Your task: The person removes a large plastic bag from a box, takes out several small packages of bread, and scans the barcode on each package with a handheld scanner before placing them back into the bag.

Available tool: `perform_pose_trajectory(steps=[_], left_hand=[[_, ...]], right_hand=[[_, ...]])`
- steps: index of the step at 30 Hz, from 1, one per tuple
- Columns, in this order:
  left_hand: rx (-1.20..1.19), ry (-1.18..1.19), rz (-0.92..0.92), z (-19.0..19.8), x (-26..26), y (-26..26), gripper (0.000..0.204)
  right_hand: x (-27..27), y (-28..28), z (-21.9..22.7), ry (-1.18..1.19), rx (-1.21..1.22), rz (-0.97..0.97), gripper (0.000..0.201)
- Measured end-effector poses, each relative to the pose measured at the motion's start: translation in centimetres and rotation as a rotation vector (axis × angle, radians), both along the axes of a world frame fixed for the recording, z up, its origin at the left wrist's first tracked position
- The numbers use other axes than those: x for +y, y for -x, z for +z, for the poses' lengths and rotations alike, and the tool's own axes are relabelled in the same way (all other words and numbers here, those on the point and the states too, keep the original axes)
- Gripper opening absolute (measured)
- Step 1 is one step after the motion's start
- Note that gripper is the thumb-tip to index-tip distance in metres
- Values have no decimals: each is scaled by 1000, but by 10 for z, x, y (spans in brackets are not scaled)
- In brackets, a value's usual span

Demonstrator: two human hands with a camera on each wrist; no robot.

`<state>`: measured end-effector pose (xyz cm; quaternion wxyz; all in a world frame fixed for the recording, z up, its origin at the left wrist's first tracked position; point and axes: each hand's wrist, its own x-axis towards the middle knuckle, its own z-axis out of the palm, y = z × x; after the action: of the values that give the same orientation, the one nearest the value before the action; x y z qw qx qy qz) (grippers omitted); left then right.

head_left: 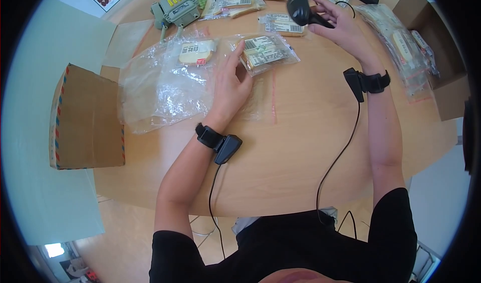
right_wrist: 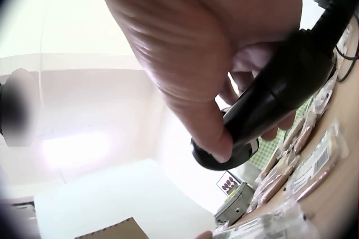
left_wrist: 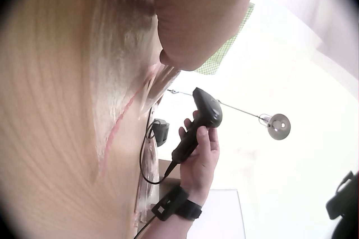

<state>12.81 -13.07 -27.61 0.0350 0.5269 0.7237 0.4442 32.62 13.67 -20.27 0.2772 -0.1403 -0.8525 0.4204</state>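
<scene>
My right hand [head_left: 345,30] grips a black barcode scanner [head_left: 299,7] by its handle, raised over the far part of the table. The scanner's handle [right_wrist: 269,93] crosses the palm in the right wrist view, with the thumb along it. Lower and to the left, my left hand [head_left: 231,85] holds a clear-wrapped packet of sliced bread [head_left: 265,51] at its left edge, barcode label facing up. Just left of that hand, another bread packet [head_left: 196,52] with a white and red label lies on a large clear plastic bag [head_left: 160,90]. In the left wrist view the hand hides most of the held packet.
Several bread packets [head_left: 235,2] lie along the far side, one labelled packet [head_left: 283,24] nearer. A grey-green telephone-like device [head_left: 175,10] stands at far left. An open cardboard box [head_left: 87,120] stands left, another box [head_left: 446,57] right, beside a filled plastic bag [head_left: 396,45]. Cables trail from both wrists.
</scene>
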Motion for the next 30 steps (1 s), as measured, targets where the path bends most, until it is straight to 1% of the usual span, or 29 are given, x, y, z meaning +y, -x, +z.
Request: perform_pose_trajectory(steps=[1, 3, 6, 7, 10, 13, 16, 22, 23, 24, 26, 27, 29, 30], left_hand=[[23, -25, -6, -2, 0, 1, 74], [68, -74, -19, -6, 2, 3, 74], [6, -40, -20, -3, 1, 1, 73], [19, -40, -18, -3, 1, 1, 73], [50, -41, -13, -3, 1, 2, 73], [53, -35, -10, -3, 1, 2, 73], [36, -20, -7, -2, 1, 1, 73], [6, -68, -34, -2, 0, 1, 72], [-3, -79, -46, -1, 0, 0, 74], [-13, -91, -60, -1, -1, 0, 75], [13, -106, -54, -2, -1, 2, 72], [24, -114, -54, -2, -1, 3, 71], [51, -168, -72, -2, -1, 3, 72], [65, -195, -83, -1, -1, 3, 72]], right_hand=[[15, -2, -15, -31, 18, -74, 83], [36, -7, -31, -84, -60, -199, 86], [57, -13, -50, -156, -140, -338, 89], [62, -14, -55, -179, -160, -376, 91], [77, -20, -69, -213, -209, -412, 95], [85, -26, -79, -173, -243, -418, 92], [93, -27, -89, -150, -219, -428, 92], [90, -30, -84, -108, -252, -433, 91], [95, -30, -87, -119, -262, -411, 87], [104, -27, -92, -195, -166, -393, 84], [107, -15, -88, -346, 24, -361, 80], [107, -14, -86, -266, 123, -320, 71], [67, -4, -50, -23, 20, -236, 68], [48, 1, -40, 97, -31, -194, 67]])
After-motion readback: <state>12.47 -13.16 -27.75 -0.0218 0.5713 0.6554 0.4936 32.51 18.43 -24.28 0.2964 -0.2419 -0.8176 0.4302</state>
